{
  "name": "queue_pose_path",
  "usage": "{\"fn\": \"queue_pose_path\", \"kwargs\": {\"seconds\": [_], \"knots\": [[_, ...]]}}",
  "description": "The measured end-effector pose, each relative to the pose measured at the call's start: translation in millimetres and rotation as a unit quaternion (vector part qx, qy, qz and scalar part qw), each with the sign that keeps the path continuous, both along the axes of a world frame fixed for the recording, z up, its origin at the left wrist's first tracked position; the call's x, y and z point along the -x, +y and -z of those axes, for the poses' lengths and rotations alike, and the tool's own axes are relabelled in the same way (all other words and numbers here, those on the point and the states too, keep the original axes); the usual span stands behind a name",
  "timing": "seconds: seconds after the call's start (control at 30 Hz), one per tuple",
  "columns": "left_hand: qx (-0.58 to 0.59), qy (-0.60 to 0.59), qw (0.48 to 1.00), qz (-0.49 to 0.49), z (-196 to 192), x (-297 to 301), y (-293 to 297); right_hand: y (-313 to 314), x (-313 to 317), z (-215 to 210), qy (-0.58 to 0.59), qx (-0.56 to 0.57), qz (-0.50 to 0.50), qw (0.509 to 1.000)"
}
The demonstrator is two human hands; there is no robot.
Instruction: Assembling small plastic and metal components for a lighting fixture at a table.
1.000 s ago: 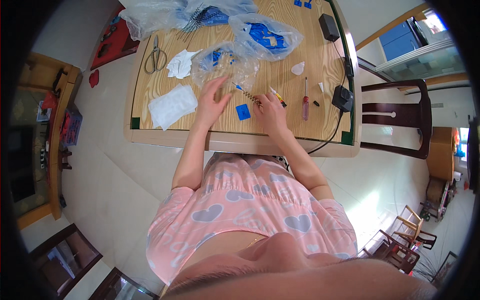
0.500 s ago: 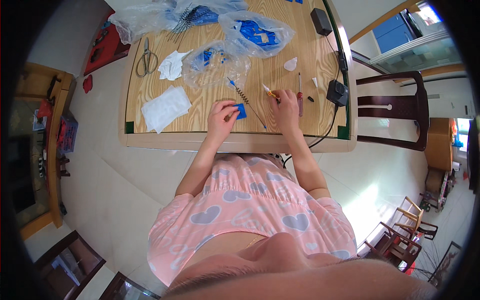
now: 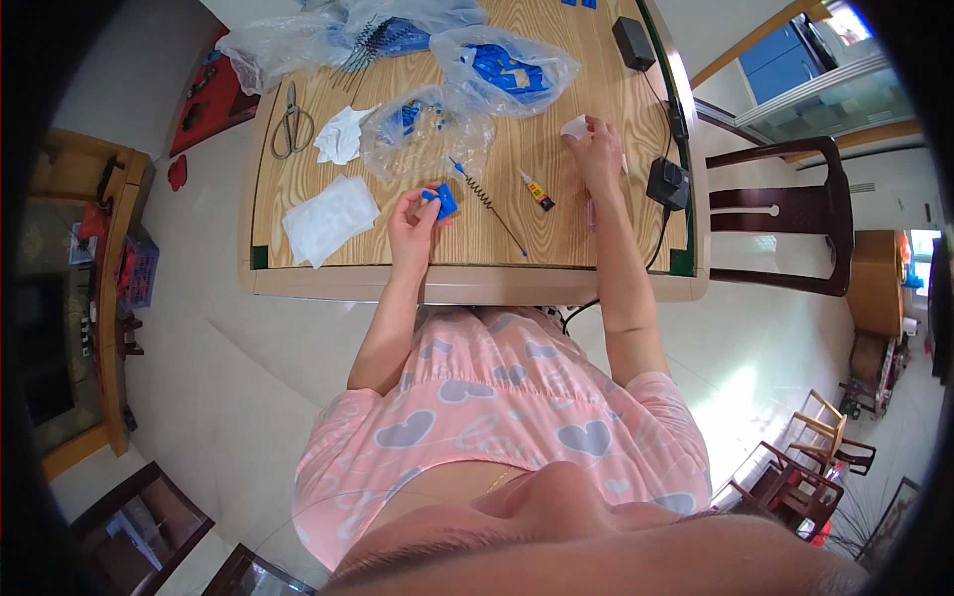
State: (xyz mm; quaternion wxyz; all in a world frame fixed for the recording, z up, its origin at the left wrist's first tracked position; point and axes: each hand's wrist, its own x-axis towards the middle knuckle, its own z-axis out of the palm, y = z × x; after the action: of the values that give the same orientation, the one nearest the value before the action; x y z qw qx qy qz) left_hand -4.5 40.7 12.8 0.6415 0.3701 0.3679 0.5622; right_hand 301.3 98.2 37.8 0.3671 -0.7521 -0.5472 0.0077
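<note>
Left hand (image 3: pixel 412 221) close in, near the table (image 3: pixel 467 283) edge, pinching a small blue block (image 3: pixel 442 200). Just right of it, a thin spring rod (image 3: pixel 489 207), slanting away up-left. Little glue tube (image 3: pixel 536 189) next. Farther off, right hand (image 3: pixel 596 157) curled, touching a white scrap (image 3: pixel 573 126).

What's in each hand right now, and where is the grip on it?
The left hand pinches a small blue block by its left edge. The right hand has its fingertips on a white scrap; the exact grip cannot be told.
</note>
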Motion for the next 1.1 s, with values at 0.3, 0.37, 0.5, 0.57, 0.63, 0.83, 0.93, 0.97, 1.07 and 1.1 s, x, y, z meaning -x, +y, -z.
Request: {"fn": "queue_pose_path", "kwargs": {"seconds": [0.3, 0.37, 0.5, 0.57, 0.63, 0.83, 0.93, 0.97, 1.07, 1.1], "knots": [[-0.044, 0.079, 0.996, -0.011, -34, -3, 0, -18, 65, -24, 0.041, -0.093, -0.119, 0.988], [-0.067, 0.055, 0.996, 0.009, -41, -8, 1, -30, 95, -40, 0.154, -0.053, -0.191, 0.968], [-0.11, 0.069, 0.992, -0.004, -49, -9, 5, -32, 122, -44, 0.1, -0.125, -0.274, 0.948], [-0.117, 0.067, 0.991, -0.017, -51, -4, 5, -32, 130, -49, 0.053, -0.171, -0.299, 0.937], [-0.138, 0.067, 0.988, -0.01, -56, -1, 0, -30, 131, -49, 0.044, -0.198, -0.315, 0.927], [-0.203, 0.114, 0.972, -0.034, -59, 0, -7, -34, 125, -59, 0.011, -0.24, -0.339, 0.91], [-0.232, 0.146, 0.96, -0.049, -63, -2, -7, -37, 123, -66, 0.0, -0.238, -0.341, 0.91], [-0.234, 0.146, 0.96, -0.048, -64, -3, -7, -37, 122, -68, -0.006, -0.235, -0.342, 0.91], [-0.221, 0.157, 0.962, -0.043, -66, -3, -5, -37, 118, -76, -0.064, -0.263, -0.343, 0.9], [-0.219, 0.166, 0.96, -0.044, -66, -3, -5, -37, 117, -77, -0.064, -0.263, -0.341, 0.9]]}}
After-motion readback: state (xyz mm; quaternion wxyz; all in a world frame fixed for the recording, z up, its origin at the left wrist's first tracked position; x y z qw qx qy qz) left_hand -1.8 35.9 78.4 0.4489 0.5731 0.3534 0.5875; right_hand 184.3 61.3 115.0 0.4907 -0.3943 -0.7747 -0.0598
